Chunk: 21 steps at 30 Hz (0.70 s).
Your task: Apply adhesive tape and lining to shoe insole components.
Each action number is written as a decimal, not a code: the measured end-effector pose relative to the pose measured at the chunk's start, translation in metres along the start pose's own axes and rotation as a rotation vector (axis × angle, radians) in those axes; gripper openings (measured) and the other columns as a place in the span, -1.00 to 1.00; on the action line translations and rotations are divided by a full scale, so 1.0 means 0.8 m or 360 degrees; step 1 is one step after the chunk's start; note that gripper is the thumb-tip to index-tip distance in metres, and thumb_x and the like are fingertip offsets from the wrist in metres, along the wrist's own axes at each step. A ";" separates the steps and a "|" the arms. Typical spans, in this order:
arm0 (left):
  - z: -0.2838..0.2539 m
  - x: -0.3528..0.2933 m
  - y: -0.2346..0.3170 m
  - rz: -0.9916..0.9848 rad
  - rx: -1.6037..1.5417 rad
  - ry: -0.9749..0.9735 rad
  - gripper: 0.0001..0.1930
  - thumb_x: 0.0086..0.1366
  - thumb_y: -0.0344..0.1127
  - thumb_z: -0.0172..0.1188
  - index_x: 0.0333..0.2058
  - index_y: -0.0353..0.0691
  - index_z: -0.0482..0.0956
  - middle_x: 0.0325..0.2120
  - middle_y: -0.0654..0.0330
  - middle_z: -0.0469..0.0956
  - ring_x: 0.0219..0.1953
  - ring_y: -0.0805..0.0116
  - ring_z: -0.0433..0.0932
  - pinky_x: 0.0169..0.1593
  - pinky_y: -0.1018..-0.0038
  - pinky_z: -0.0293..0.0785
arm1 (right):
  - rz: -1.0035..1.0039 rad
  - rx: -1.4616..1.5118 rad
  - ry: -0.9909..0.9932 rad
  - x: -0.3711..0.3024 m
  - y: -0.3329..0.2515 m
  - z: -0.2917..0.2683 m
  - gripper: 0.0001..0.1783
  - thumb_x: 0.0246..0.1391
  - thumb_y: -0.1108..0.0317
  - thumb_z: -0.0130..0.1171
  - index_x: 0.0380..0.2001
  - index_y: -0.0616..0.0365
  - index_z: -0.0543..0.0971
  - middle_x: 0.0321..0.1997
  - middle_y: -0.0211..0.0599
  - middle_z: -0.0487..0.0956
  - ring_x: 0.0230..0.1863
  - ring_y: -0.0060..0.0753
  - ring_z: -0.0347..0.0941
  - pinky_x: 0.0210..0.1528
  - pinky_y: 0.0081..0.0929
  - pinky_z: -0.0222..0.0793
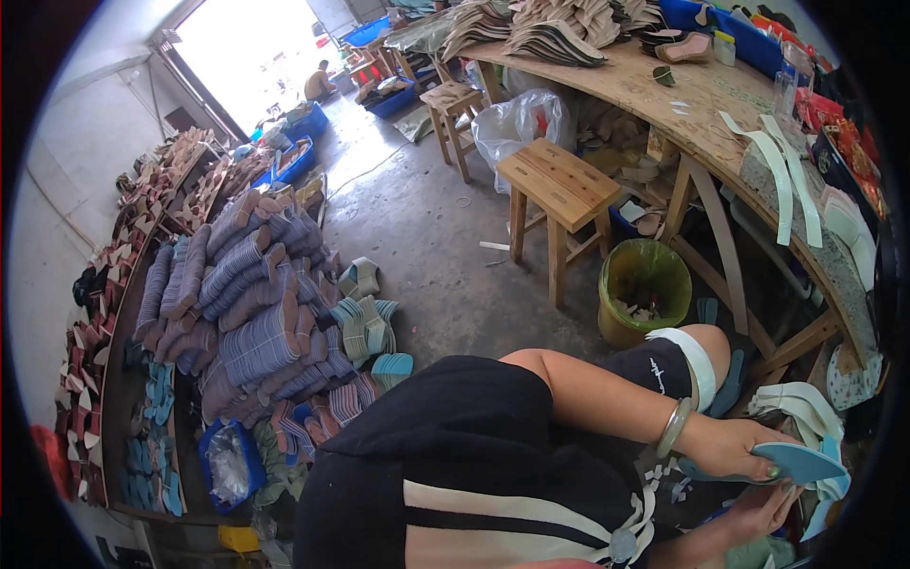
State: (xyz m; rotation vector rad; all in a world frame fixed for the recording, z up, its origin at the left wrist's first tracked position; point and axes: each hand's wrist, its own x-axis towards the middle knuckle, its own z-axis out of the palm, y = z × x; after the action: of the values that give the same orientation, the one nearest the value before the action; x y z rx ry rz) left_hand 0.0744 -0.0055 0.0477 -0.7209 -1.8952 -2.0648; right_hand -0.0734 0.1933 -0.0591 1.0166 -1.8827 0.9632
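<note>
At the lower right, my left hand (728, 449), with a pale bangle on its wrist, grips a light-blue insole (806, 464). Its thumb lies along the near end of that sole. My right hand (758, 512) is just below, fingers pinched at the insole's lower edge, partly hidden beneath it. Right behind the hands lies a bunch of cream-white curved pieces (798, 403), with more light blue among them. Small white scraps (679, 484) are scattered beside my wrist, near my lap.
A wooden workbench (701, 119) holds stacked soles and long white strips (766, 171). Below it stand a wooden stool (559, 180) and a yellow-lined bin (621, 327). Bundled soles (256, 332) pile up at left, by a blue crate (254, 474). Another person (318, 83) crouches near the bright doorway.
</note>
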 end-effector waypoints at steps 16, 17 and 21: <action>-0.031 0.003 -0.008 -0.0282 -0.0131 0.0408 -0.70 0.34 -0.23 0.01 -0.05 -0.30 0.40 -0.22 0.24 0.48 -0.15 0.48 0.38 -0.02 0.47 0.34 | 0.1418 0.1541 -0.0040 0.034 -0.119 0.048 -0.54 0.25 0.35 -0.02 0.17 0.33 0.30 -0.03 -0.18 0.45 -0.10 -0.44 0.38 -0.03 -0.53 0.28; -0.035 0.002 -0.006 -0.0278 -0.0127 0.0414 -0.70 0.34 -0.23 0.01 -0.05 -0.30 0.40 -0.22 0.24 0.48 -0.15 0.48 0.38 -0.02 0.47 0.34 | 0.1434 0.1839 -0.0178 0.039 -0.122 0.046 -0.52 0.24 0.35 0.00 0.18 0.33 0.30 -0.04 -0.24 0.44 -0.15 -0.55 0.37 -0.11 -0.56 0.29; -0.041 0.003 0.002 -0.0257 -0.0021 0.0456 -0.69 0.38 -0.15 -0.04 -0.10 -0.30 0.40 -0.28 0.31 0.48 -0.21 0.53 0.36 -0.07 0.52 0.34 | 0.1607 0.1422 -0.0268 0.065 -0.126 0.020 -0.56 0.23 0.29 0.05 0.11 0.30 0.40 -0.25 -0.42 0.45 -0.36 -0.71 0.26 -0.28 -0.72 0.18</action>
State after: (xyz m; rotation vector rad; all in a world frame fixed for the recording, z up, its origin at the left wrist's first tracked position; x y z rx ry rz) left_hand 0.0670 -0.0372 0.0490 -0.2619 -1.8287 -2.1415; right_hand -0.0082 0.1238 0.0052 0.5189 -2.1330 2.5150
